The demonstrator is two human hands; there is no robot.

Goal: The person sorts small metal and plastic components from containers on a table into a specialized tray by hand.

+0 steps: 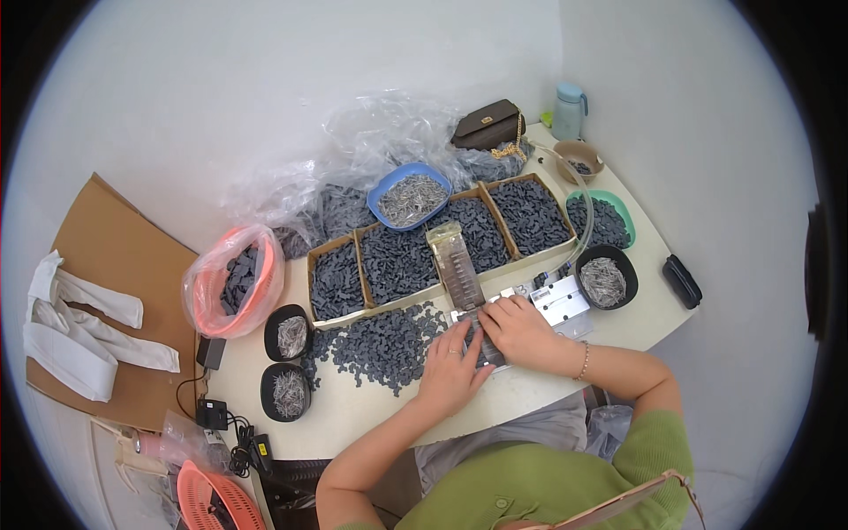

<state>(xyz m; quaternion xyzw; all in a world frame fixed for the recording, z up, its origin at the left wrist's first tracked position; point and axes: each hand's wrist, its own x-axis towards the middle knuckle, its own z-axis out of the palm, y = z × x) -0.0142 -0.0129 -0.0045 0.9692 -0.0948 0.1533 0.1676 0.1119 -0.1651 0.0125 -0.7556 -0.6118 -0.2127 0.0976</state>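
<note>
A metal fixture [488,351] with grey parts in it lies at the table's front, partly covered by my hands. My left hand [449,369] rests at its left side, fingers stretched forward and thumb apart. On its right side, my right hand [519,333] has its fingers bent down and close together at the fixture's top; anything in the fingertips is too small to make out. A long clear slotted tray [456,265] leans behind the fixture, against the boxes. A silver metal block [559,301] with a hose joins on the right. Left of my left hand spreads a pile of small dark grey parts [380,349].
Cardboard boxes [382,309] of grey parts stand behind. A blue basin [411,168] and black bowls [607,276] hold metal pins. Around them are a green bowl [629,212], a pink bagged basket [208,296], a black case [681,281] and a blue bottle [568,115].
</note>
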